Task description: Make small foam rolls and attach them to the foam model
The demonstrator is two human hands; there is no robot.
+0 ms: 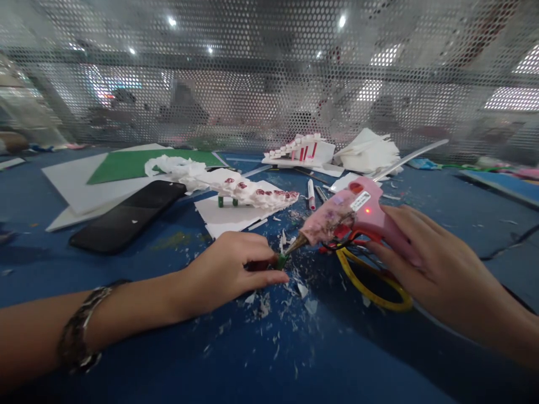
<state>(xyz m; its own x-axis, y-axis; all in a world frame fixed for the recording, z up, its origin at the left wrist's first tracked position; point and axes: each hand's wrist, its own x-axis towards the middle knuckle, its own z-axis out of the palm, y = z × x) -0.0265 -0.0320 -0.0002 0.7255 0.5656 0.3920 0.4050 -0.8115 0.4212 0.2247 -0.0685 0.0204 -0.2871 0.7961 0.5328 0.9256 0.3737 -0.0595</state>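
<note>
- The left hand (229,269) rests on the blue table (126,359), a metal bracelet (80,336) on its wrist; its fingers are pinched around a small green and red piece (275,262), most of which is hidden under the fingers, so its shape is hard to make out.
- Behind that hand lie a black phone (126,216), white and green sheets (126,165), and a white foam model with red dots (252,192) on short green legs.
- White foam scraps (290,292) litter the table around the piece.
- The pink hot glue gun (349,216) is smeared with old glue and its small red light glows; the brass nozzle touches the green piece.
- The right hand (433,269) has its fingers wrapped on the gun's handle, hiding the trigger.
- A yellow loop (370,292) lies under the gun, partly covered; I cannot tell what it is.
- Further back stands a white stepped foam model (303,150), blurred, before a perforated screen (269,67).
</note>
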